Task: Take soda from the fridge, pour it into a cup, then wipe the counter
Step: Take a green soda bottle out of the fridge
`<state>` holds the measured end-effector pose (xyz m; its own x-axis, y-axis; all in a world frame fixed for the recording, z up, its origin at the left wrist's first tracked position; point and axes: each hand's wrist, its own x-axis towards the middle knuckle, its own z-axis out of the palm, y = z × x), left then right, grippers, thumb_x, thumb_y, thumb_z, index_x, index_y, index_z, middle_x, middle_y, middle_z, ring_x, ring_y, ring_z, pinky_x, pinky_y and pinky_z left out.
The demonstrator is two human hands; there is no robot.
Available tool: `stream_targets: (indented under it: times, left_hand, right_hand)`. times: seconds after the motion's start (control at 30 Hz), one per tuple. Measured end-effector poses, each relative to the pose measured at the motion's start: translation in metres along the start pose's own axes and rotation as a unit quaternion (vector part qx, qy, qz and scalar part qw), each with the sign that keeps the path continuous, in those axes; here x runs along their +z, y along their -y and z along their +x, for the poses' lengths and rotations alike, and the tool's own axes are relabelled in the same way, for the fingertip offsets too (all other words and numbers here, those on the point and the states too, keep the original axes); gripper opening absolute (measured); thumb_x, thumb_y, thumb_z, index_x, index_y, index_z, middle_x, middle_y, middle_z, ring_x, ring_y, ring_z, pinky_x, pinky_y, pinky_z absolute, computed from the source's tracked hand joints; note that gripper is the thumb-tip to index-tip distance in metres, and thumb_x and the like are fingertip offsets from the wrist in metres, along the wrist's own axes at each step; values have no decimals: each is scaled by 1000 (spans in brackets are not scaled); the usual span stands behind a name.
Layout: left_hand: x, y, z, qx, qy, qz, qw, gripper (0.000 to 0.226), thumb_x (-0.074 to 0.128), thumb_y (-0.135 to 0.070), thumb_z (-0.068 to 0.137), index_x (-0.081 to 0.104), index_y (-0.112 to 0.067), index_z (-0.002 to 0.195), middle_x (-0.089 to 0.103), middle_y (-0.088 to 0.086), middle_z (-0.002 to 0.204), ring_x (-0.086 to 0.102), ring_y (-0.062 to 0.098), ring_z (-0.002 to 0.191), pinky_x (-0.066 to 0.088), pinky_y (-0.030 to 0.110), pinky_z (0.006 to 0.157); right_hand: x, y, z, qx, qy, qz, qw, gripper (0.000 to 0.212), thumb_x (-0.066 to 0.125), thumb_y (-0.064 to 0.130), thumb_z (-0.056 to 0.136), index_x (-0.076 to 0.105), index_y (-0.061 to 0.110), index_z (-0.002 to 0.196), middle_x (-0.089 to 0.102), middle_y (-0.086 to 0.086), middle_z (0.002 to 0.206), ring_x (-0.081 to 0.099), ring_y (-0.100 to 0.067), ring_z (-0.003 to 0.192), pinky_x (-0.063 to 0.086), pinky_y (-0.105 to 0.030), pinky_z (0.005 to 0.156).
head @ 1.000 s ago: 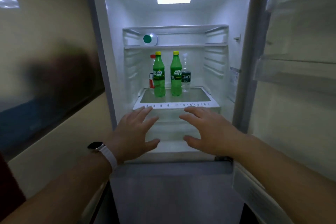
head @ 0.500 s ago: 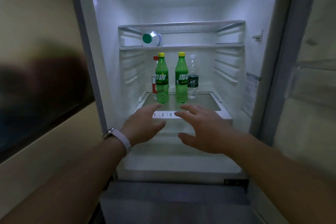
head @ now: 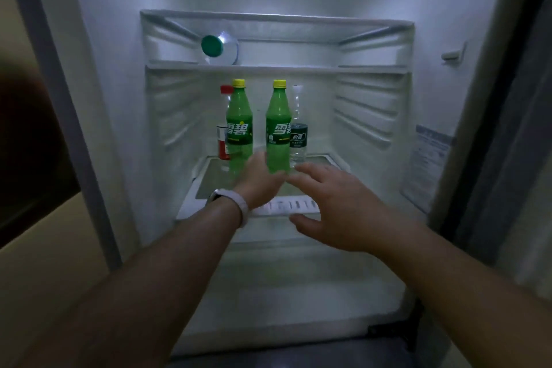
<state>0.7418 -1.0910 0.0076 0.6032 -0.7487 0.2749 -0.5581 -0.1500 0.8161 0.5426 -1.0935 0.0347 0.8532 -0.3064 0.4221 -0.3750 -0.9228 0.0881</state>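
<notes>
Left hand (head: 259, 178) loosely spread, empty, just before left soda bottle (head: 239, 125). Right soda bottle (head: 278, 125) beside it on fridge shelf (head: 286, 207). Likely full, heavy, slick; grip mid-body. Right hand (head: 337, 203) spread, empty.

Two shelves are seen inside the fridge. On the lower shelf (head: 209, 197), two green bottles are stood upright side by side: the left bottle (head: 239, 131) and the right bottle (head: 278, 131). A red-capped bottle (head: 223, 140) is partly hidden behind the left one, and a clear bottle (head: 298, 140) behind the right one. On the upper shelf (head: 298, 69), a green-capped bottle (head: 221, 49) is laid on its side at the left.
</notes>
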Motion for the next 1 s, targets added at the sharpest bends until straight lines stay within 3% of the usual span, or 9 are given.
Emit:
stream_targets:
  times: [0.07, 0.17, 0.27, 0.33, 0.53, 0.73, 1.0]
  left_hand:
    - [14, 4, 25, 3, -11, -41, 999, 66, 74, -40, 71, 45, -20, 127, 59, -6, 115, 61, 13, 100, 57, 41, 82]
    - [36, 17, 58, -5, -35, -108, 994, 87, 64, -46, 56, 39, -17, 133, 56, 11, 126, 60, 29, 111, 54, 53, 90]
    - [39, 1, 57, -28, -38, -93, 995, 99, 62, -43, 65, 16, -23, 151, 30, 11, 151, 35, 33, 136, 36, 55, 109]
    - [45, 2, 67, -35, -46, -89, 994, 99, 65, -38, 73, 9, -26, 154, 20, 9, 157, 26, 33, 142, 28, 54, 114]
    - [57, 8, 89, -52, -64, -95, 992, 100, 70, -36, 76, 7, -25, 153, 30, 11, 151, 37, 34, 135, 36, 52, 109]
    - [60, 17, 97, -81, -62, -176, 979, 76, 71, -24, 80, 28, -25, 143, 53, 7, 132, 57, 28, 110, 50, 47, 96]
    - [50, 19, 87, -67, -51, -186, 979, 62, 79, -21, 78, 44, -16, 130, 58, -1, 111, 58, 20, 98, 49, 33, 88]
  right_hand:
    - [5, -5, 7, 5, -6, -1, 1000, 63, 59, 50, 85, 41, 29, 141, 41, 3, 147, 40, -18, 131, 35, -34, 103]
    - [14, -12, 14, 17, -6, 3, 1000, 63, 59, 49, 81, 47, 25, 137, 47, -3, 143, 47, -24, 125, 41, -37, 98]
    - [22, -18, 18, 32, 4, -2, 999, 63, 55, 52, 80, 48, 24, 136, 49, -6, 142, 48, -26, 125, 44, -39, 97]
    - [25, -22, 20, 40, 11, -12, 999, 63, 50, 55, 80, 46, 25, 136, 47, -6, 144, 47, -26, 127, 43, -40, 98]
    - [32, -29, 22, 76, 44, -30, 996, 63, 45, 59, 83, 41, 30, 140, 38, 2, 150, 37, -20, 135, 38, -42, 104]
    - [36, -33, 16, 95, 56, -24, 994, 69, 36, 63, 81, 36, 33, 143, 34, 4, 152, 31, -18, 138, 33, -39, 109]
    - [33, -33, 6, 84, 58, -22, 995, 65, 43, 61, 85, 35, 33, 143, 34, 4, 151, 33, -17, 136, 33, -38, 108]
